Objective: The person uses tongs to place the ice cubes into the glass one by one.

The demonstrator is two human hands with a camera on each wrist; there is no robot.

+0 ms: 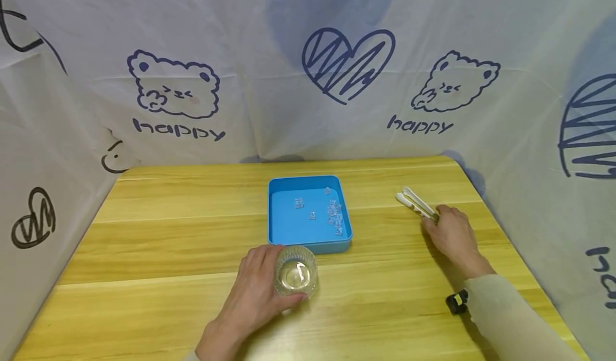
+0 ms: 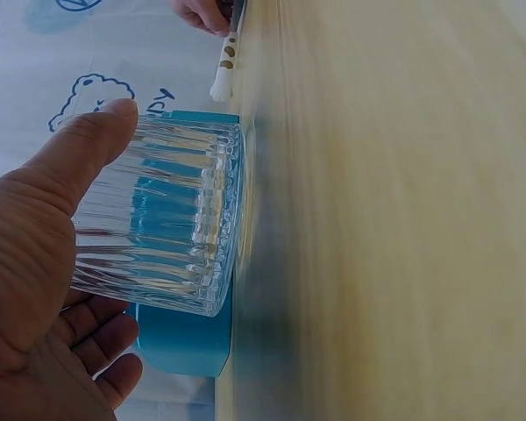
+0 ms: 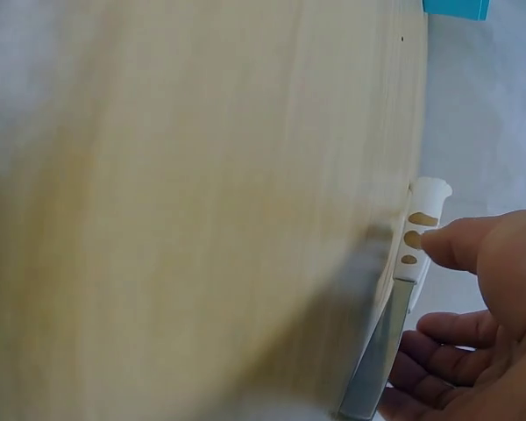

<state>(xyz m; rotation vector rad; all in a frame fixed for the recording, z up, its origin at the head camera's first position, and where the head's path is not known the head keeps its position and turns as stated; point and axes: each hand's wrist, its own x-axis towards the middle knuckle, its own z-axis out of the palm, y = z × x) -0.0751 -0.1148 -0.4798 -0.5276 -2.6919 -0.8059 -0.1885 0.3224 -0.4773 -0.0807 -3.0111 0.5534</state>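
My left hand [image 1: 257,289] holds a clear ribbed glass cup [image 2: 171,210], thumb on one side and fingers on the other. The cup is upright at the table surface, just in front of a shallow blue tray [image 1: 284,240]. Several small clear cubes [image 1: 333,208] lie in the tray, mostly along its right side. Over at the right, my right hand [image 1: 454,235] grips tongs [image 1: 414,203] with white, perforated ends and a metal body [image 3: 381,351]. The thumb presses one side of the tongs; the other fingers curl at the opposite side, partly hidden.
A wooden table [image 1: 168,232] carries everything. White cloth [image 1: 269,104] with bear and heart drawings hangs behind it and along both sides. A small black object [image 1: 456,302] sits by the right sleeve.
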